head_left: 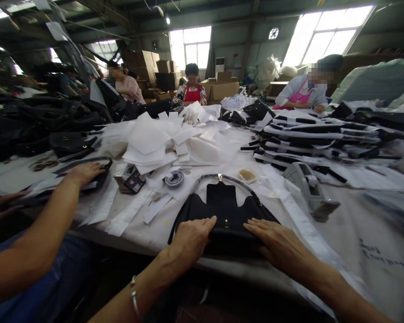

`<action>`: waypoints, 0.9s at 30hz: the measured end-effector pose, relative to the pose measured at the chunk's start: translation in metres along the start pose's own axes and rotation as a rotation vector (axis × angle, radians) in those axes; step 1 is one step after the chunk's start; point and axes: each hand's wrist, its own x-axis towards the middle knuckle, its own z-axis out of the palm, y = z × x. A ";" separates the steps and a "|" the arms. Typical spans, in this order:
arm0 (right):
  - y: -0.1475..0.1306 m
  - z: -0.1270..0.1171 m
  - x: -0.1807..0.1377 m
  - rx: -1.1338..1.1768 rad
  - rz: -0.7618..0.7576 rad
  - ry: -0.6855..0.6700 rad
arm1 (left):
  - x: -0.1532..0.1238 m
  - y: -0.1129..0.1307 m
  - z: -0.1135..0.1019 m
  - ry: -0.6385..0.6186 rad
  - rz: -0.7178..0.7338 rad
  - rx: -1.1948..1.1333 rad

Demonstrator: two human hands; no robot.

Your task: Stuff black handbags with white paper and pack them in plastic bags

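A black handbag [224,204] lies in front of me at the table's near edge. Its flap is folded back, away from me, with a gold clasp [220,177] at the tip and a small gold lock plate [226,223] on the body. Clear wrap covers part of the bag's strap [202,176], which arches behind the flap. My left hand [193,235] rests on the left of the bag's front, fingers extended. On the right of the front, my right hand [271,233] lies with fingers flat. Neither hand grasps anything; both touch the bag.
A tape dispenser [308,190] stands to the right, a smaller one [129,178] to the left. Beyond are a tape roll [173,179], a yellowish dish [247,175], white paper sheets [151,139] and stacked wrapped black pieces [303,134]. At left, a co-worker's hand [85,172] touches another bag.
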 end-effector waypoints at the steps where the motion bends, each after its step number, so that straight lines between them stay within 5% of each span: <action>1: -0.002 -0.003 -0.001 -0.002 0.016 0.001 | 0.001 -0.001 0.002 0.022 0.009 0.003; 8: -0.016 -0.010 0.024 -0.061 -0.061 -0.051 | -0.014 -0.005 0.050 0.379 0.162 0.269; 18: 0.015 0.088 0.026 -0.262 -0.466 0.429 | -0.013 -0.005 0.067 0.635 0.257 0.454; 22: 0.025 0.073 0.026 -0.070 -0.432 0.276 | 0.003 0.003 0.082 0.840 0.266 0.495; 27: 0.019 0.041 0.041 0.236 -0.173 0.024 | 0.018 -0.008 0.122 0.934 0.247 0.519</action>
